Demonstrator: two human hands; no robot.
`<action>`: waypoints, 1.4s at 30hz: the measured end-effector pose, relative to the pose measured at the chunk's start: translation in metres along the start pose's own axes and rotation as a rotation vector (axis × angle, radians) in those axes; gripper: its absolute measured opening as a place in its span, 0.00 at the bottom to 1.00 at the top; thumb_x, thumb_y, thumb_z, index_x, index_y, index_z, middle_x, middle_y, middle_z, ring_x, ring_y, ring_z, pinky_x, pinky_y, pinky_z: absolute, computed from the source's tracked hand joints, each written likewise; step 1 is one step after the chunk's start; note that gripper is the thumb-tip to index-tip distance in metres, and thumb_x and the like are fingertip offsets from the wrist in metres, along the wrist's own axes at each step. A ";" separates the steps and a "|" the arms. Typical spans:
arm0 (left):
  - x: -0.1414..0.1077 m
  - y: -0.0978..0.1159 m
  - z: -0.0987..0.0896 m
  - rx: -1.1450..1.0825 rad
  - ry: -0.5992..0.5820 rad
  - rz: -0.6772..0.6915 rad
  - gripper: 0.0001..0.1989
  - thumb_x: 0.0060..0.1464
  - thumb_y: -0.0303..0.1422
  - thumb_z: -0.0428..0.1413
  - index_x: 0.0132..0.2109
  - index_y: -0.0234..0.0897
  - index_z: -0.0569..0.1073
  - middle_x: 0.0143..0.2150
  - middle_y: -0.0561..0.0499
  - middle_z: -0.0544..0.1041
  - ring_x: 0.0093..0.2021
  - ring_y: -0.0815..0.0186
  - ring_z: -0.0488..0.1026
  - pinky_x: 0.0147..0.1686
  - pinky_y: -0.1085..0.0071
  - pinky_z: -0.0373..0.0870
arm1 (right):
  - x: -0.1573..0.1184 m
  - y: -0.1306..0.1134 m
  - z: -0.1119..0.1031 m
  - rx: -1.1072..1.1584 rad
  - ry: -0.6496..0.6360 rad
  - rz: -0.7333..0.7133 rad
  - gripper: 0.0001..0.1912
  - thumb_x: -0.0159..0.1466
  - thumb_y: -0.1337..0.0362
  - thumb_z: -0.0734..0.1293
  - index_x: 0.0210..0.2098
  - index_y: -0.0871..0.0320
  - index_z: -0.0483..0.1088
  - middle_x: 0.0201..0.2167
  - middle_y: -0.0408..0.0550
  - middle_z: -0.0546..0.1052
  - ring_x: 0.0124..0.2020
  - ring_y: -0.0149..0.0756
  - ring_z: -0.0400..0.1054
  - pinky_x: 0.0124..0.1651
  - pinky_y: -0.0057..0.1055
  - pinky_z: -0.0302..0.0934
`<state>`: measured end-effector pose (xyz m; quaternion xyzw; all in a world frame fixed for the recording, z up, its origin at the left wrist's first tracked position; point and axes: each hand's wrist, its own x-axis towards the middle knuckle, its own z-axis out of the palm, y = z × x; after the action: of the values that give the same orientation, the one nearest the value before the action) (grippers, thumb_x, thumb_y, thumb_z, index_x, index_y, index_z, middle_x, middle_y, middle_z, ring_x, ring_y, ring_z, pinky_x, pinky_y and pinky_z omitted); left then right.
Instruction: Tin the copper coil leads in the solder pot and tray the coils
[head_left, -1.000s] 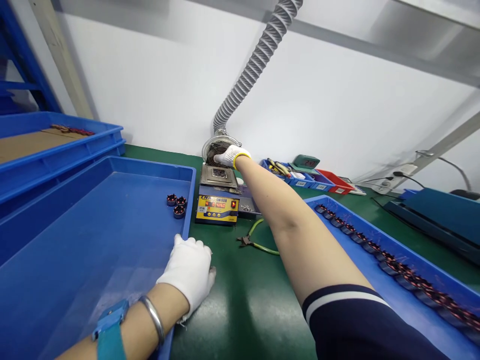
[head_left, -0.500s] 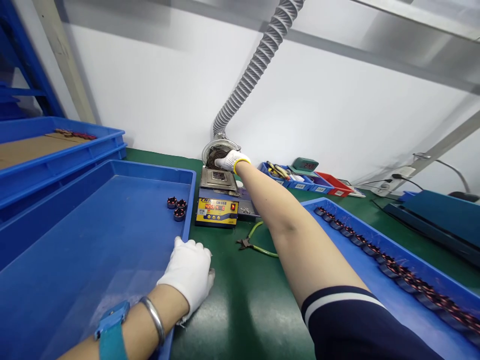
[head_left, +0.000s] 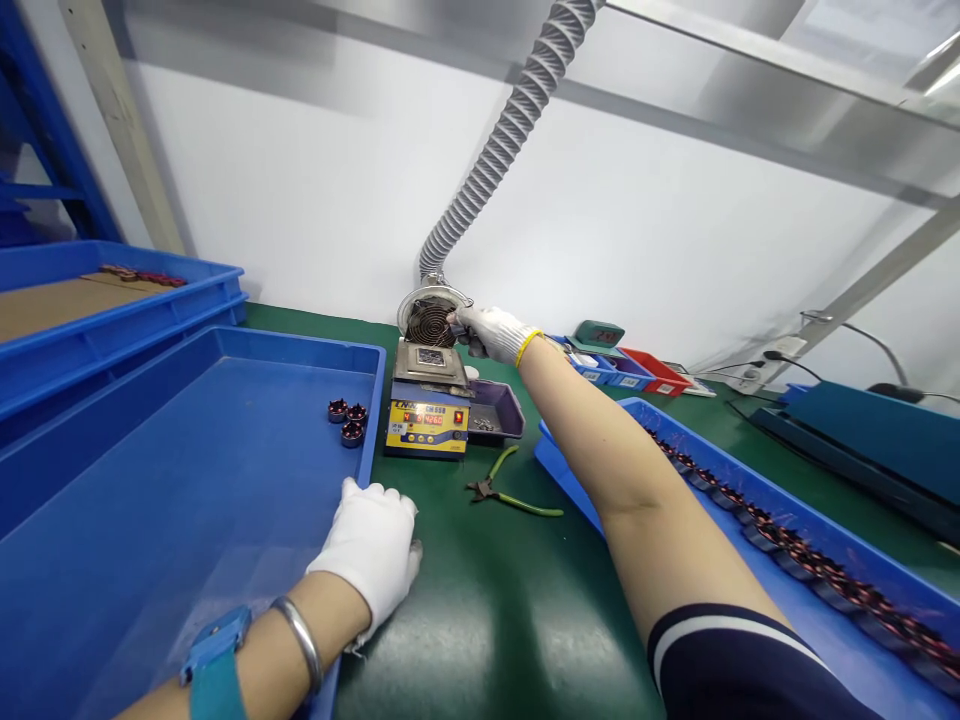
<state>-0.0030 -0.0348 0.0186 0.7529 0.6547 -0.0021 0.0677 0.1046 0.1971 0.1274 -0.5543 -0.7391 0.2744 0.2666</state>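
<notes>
My left hand, in a white glove, lies over the right rim of the large blue tray, fingers curled over it and thumb on the outer side. My right hand, gloved too, is stretched forward with its fingers closed, just right of the round fume-extractor mouth. Whatever its fingertips hold is hidden. Below that mouth stands a solder pot with a yellow front, red digits and a square metal top. Three small motor stators sit inside the tray near its right wall.
Green-handled cutters lie open on the green table. A purple bin with small metal bits stands beside the pot. At right, another blue tray carries a long row of stators. A grey ribbed hose rises behind.
My right hand has drawn back to the right from in front of the extractor mouth, uncovering its spiral grille and the purple bin. My left hand stays on the tray rim.
</notes>
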 end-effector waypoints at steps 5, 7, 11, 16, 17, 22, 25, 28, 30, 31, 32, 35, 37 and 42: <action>0.000 0.000 0.001 0.002 0.001 0.005 0.16 0.50 0.37 0.49 0.42 0.32 0.74 0.39 0.37 0.76 0.42 0.49 0.71 0.49 0.45 0.55 | -0.003 0.007 0.008 -0.044 -0.006 -0.073 0.17 0.60 0.54 0.63 0.35 0.65 0.71 0.19 0.44 0.69 0.17 0.24 0.58 0.24 0.22 0.59; 0.000 0.000 0.001 0.000 0.002 0.010 0.16 0.50 0.37 0.49 0.41 0.32 0.74 0.38 0.37 0.76 0.42 0.49 0.71 0.49 0.45 0.55 | 0.000 0.011 0.012 -0.097 -0.014 -0.087 0.16 0.60 0.56 0.63 0.37 0.64 0.72 0.20 0.44 0.70 0.18 0.24 0.60 0.25 0.21 0.59; -0.001 0.000 0.001 -0.005 0.012 0.013 0.16 0.50 0.37 0.49 0.41 0.32 0.74 0.38 0.37 0.76 0.42 0.48 0.71 0.48 0.44 0.55 | 0.006 0.015 0.021 -0.172 -0.020 -0.082 0.15 0.59 0.57 0.64 0.38 0.61 0.74 0.24 0.44 0.72 0.22 0.25 0.63 0.28 0.21 0.59; 0.000 -0.002 0.003 -0.016 0.024 0.017 0.17 0.50 0.37 0.48 0.40 0.31 0.74 0.37 0.37 0.76 0.42 0.48 0.71 0.48 0.43 0.55 | 0.009 0.014 0.029 -0.278 -0.009 -0.082 0.16 0.57 0.55 0.64 0.37 0.60 0.75 0.25 0.44 0.74 0.28 0.28 0.67 0.34 0.22 0.59; 0.000 -0.002 0.004 -0.015 0.025 0.020 0.17 0.51 0.37 0.48 0.40 0.31 0.74 0.37 0.37 0.76 0.42 0.48 0.71 0.48 0.43 0.55 | 0.010 0.014 0.031 -0.295 -0.008 -0.082 0.17 0.57 0.55 0.63 0.38 0.59 0.75 0.26 0.44 0.74 0.29 0.29 0.67 0.35 0.22 0.59; 0.000 -0.002 0.002 -0.001 0.001 0.008 0.17 0.51 0.38 0.48 0.41 0.32 0.75 0.38 0.37 0.76 0.42 0.49 0.70 0.49 0.43 0.55 | 0.013 0.011 0.035 -0.359 -0.009 -0.077 0.17 0.56 0.54 0.63 0.39 0.57 0.76 0.27 0.44 0.75 0.32 0.31 0.69 0.37 0.23 0.59; 0.001 -0.002 0.000 0.001 -0.002 0.004 0.17 0.51 0.38 0.48 0.41 0.32 0.75 0.39 0.38 0.76 0.42 0.49 0.70 0.49 0.44 0.55 | 0.012 0.011 0.035 -0.373 -0.005 -0.070 0.18 0.56 0.54 0.63 0.39 0.57 0.76 0.28 0.44 0.75 0.33 0.32 0.69 0.37 0.23 0.59; 0.001 -0.002 0.000 0.000 0.006 0.010 0.17 0.51 0.38 0.47 0.41 0.32 0.74 0.38 0.39 0.76 0.42 0.49 0.70 0.49 0.44 0.55 | 0.010 0.011 0.033 -0.362 0.002 -0.060 0.18 0.57 0.54 0.62 0.39 0.58 0.75 0.28 0.45 0.76 0.33 0.32 0.69 0.37 0.22 0.59; 0.001 -0.001 0.000 0.000 0.003 0.012 0.18 0.51 0.38 0.47 0.41 0.32 0.74 0.38 0.39 0.76 0.42 0.49 0.70 0.49 0.44 0.55 | 0.008 0.012 0.033 -0.344 0.008 -0.053 0.18 0.57 0.54 0.62 0.39 0.59 0.75 0.27 0.45 0.75 0.32 0.31 0.69 0.36 0.22 0.59; 0.001 -0.001 0.000 0.001 -0.001 0.012 0.18 0.51 0.38 0.47 0.41 0.32 0.74 0.39 0.38 0.76 0.42 0.49 0.70 0.49 0.44 0.55 | 0.007 0.012 0.033 -0.332 0.011 -0.050 0.19 0.57 0.54 0.62 0.39 0.60 0.75 0.27 0.45 0.75 0.32 0.31 0.69 0.36 0.22 0.59; 0.001 -0.001 0.000 0.003 -0.005 0.013 0.18 0.51 0.38 0.47 0.41 0.32 0.74 0.39 0.38 0.76 0.42 0.49 0.70 0.49 0.44 0.55 | 0.006 0.012 0.033 -0.319 0.014 -0.047 0.19 0.57 0.54 0.62 0.39 0.60 0.75 0.27 0.45 0.75 0.32 0.31 0.69 0.35 0.22 0.59; 0.001 -0.001 0.000 0.001 -0.014 0.014 0.18 0.51 0.39 0.47 0.41 0.32 0.74 0.39 0.38 0.76 0.42 0.49 0.70 0.49 0.44 0.55 | 0.006 0.014 0.034 -0.266 0.016 -0.036 0.18 0.56 0.55 0.63 0.38 0.60 0.75 0.26 0.45 0.75 0.31 0.31 0.69 0.34 0.22 0.59; 0.001 -0.001 0.001 -0.004 -0.007 0.015 0.18 0.51 0.39 0.47 0.41 0.32 0.74 0.39 0.38 0.76 0.42 0.49 0.70 0.49 0.44 0.55 | 0.007 0.015 0.034 -0.219 0.013 -0.029 0.17 0.56 0.55 0.64 0.36 0.60 0.75 0.25 0.45 0.74 0.30 0.31 0.68 0.33 0.22 0.59; 0.001 -0.002 0.003 -0.013 -0.003 0.012 0.18 0.52 0.39 0.46 0.40 0.32 0.74 0.38 0.38 0.75 0.42 0.49 0.70 0.49 0.44 0.54 | 0.012 0.021 0.029 -0.046 -0.012 -0.001 0.15 0.55 0.54 0.65 0.30 0.62 0.73 0.22 0.45 0.72 0.22 0.29 0.65 0.28 0.24 0.58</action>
<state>-0.0046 -0.0337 0.0154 0.7564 0.6499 0.0016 0.0734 0.0957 0.2108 0.0936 -0.5582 -0.7472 0.2605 0.2495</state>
